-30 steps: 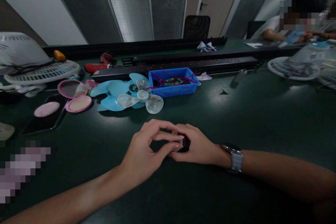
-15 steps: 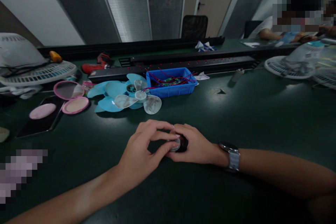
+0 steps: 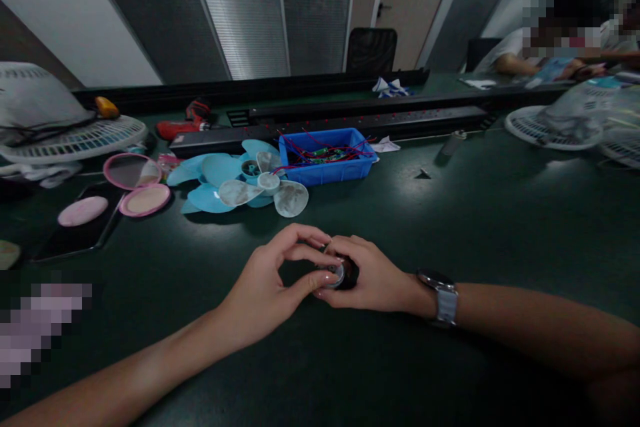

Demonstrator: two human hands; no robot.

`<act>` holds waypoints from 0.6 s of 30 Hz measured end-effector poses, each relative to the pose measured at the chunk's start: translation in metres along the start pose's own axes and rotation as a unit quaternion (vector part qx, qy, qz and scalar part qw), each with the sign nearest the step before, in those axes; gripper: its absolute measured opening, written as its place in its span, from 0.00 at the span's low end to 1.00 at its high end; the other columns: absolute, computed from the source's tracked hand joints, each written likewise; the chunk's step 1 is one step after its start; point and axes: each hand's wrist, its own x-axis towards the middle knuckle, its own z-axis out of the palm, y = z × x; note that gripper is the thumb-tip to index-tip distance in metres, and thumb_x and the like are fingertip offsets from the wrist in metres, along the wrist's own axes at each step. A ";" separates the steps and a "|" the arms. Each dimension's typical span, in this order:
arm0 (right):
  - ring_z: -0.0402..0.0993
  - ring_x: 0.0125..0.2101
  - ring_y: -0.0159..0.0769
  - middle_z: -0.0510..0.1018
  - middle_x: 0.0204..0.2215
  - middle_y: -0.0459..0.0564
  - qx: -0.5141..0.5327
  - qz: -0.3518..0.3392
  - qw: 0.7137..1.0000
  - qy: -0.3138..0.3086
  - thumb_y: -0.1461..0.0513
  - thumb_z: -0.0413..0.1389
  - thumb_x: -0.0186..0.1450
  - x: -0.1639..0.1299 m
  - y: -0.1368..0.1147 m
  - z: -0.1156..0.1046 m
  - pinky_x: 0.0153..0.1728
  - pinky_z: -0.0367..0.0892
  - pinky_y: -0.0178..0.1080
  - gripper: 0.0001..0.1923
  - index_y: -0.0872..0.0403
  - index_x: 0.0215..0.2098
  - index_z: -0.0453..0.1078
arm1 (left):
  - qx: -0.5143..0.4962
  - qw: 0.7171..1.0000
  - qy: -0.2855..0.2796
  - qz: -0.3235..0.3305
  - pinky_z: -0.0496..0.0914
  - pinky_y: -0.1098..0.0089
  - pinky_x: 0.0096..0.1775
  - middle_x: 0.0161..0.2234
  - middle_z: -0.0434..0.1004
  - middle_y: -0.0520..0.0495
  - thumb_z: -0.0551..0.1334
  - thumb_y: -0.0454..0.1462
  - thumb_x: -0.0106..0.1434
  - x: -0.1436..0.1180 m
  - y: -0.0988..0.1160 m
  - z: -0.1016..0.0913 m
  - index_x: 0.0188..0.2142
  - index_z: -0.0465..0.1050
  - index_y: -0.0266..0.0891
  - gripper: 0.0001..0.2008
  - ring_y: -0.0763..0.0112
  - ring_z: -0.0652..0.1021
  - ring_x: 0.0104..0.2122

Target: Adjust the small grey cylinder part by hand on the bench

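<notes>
The dark green table [image 3: 500, 227] spreads under everything; a white fan [image 3: 75, 140] lies at its far left, another fan [image 3: 550, 130] at the far right; beyond the hands a blue bin [image 3: 327, 172] holds red wires and green boards; just left of it, touching, sit light-blue fan blades [image 3: 215, 173] with a smudged pale blade [image 3: 290, 199] on top; the left hand [image 3: 267, 280] and the right hand [image 3: 373, 273] meet near the middle of the table; the right grip curls around a small round thing [image 3: 352, 273], dark with a pale rim; the left grip is narrow, thumb and fingertips on that rim; so the thing sits between both hands, mostly hidden by fingers; a watch [image 3: 443, 297] circles the right wrist.
</notes>
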 end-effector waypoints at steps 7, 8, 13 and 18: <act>0.67 0.28 0.32 0.70 0.27 0.42 -0.010 0.023 1.000 0.015 0.53 0.65 0.55 -0.001 -0.002 0.000 0.32 0.58 0.36 0.17 0.53 0.32 0.64 | 0.024 0.994 0.103 0.027 0.72 0.67 0.46 0.34 0.80 0.52 0.69 0.33 0.59 0.001 0.000 0.001 0.41 0.66 0.41 0.14 0.68 0.82 0.37; 0.67 0.29 0.32 0.71 0.28 0.42 -0.007 0.024 1.000 0.015 0.53 0.65 0.55 -0.001 -0.003 0.000 0.32 0.58 0.36 0.17 0.53 0.32 0.65 | 0.032 0.993 0.112 0.030 0.72 0.67 0.46 0.35 0.80 0.51 0.68 0.33 0.59 0.002 -0.001 -0.003 0.42 0.66 0.40 0.14 0.67 0.82 0.38; 0.70 0.32 0.34 0.76 0.33 0.44 0.016 0.035 0.999 -0.002 0.53 0.65 0.56 -0.001 -0.005 -0.003 0.35 0.61 0.37 0.16 0.52 0.36 0.68 | 0.133 0.990 0.043 0.010 0.72 0.62 0.47 0.37 0.82 0.48 0.69 0.36 0.59 0.013 -0.022 -0.029 0.41 0.69 0.40 0.13 0.62 0.83 0.38; 0.71 0.33 0.34 0.76 0.33 0.44 0.019 0.035 0.999 0.001 0.54 0.66 0.56 -0.002 -0.004 -0.003 0.35 0.61 0.37 0.17 0.52 0.37 0.68 | 0.216 0.975 -0.047 0.034 0.70 0.57 0.49 0.39 0.82 0.47 0.68 0.38 0.59 0.017 -0.045 -0.044 0.40 0.76 0.43 0.09 0.58 0.79 0.45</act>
